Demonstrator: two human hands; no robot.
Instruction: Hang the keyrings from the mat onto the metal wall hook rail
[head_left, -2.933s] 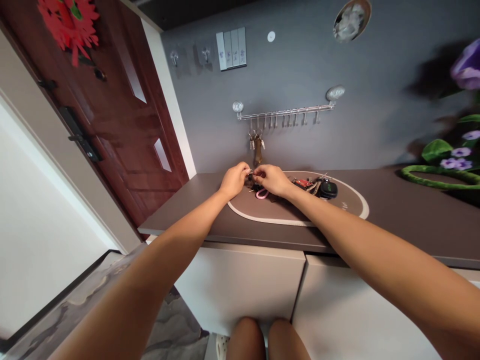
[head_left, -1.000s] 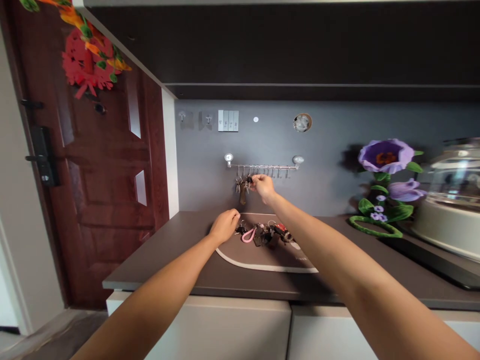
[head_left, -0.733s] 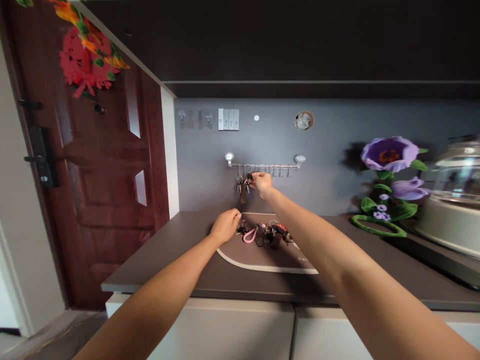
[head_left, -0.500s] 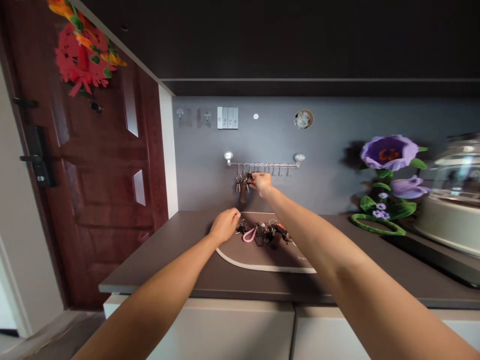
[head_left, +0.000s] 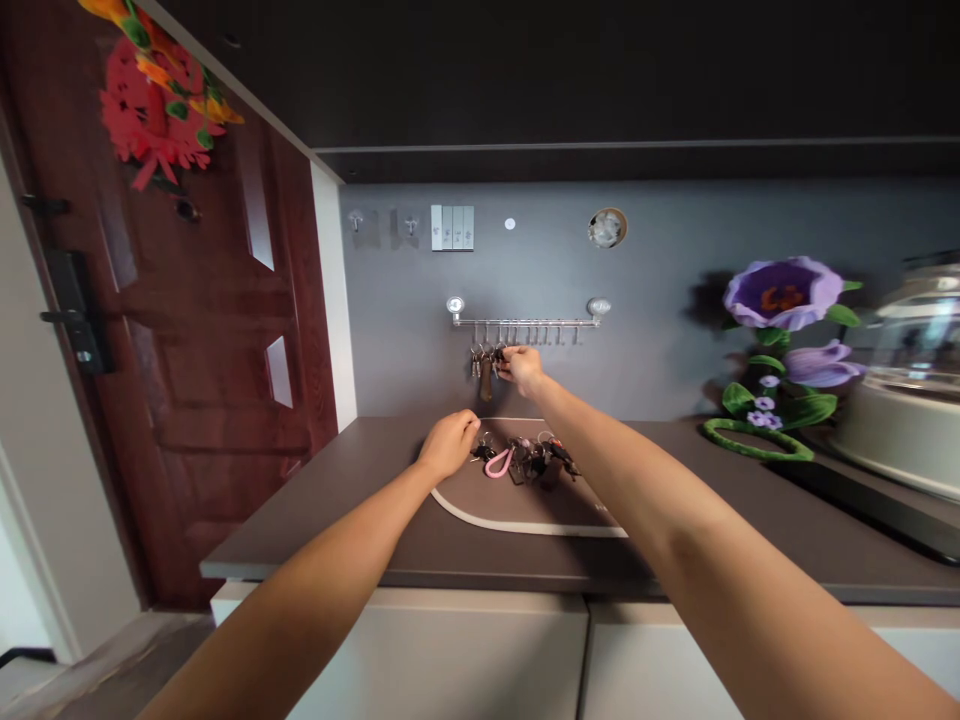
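Against the grey back wall hangs a metal hook rail (head_left: 525,323), with key bunches (head_left: 486,378) on its left hooks, one bearing a brown fob. My right hand (head_left: 523,369) is at the rail just beside these, its fingers pinched on a dark bunch of keys (head_left: 500,356) partly hidden by the fingertips. Lower down, my left hand (head_left: 450,442) hovers or rests at the left edge of a brown mat (head_left: 480,508); its fingers are curled, and what they hold, if anything, is hidden. More keys (head_left: 536,460) lie on the mat in a heap, along with a pink loop strap (head_left: 498,463).
Purple artificial flowers (head_left: 784,295) with a green ring base stand at the right, beside a clear-domed white appliance (head_left: 900,430). A black flat object (head_left: 862,510) lies before them. A dark shelf (head_left: 570,80) overhangs the counter (head_left: 315,520). A red-brown door (head_left: 217,400) is at left.
The view has tilted slightly, so the scene sits a little higher. Both hands stay almost in place, the right one still at the rail.
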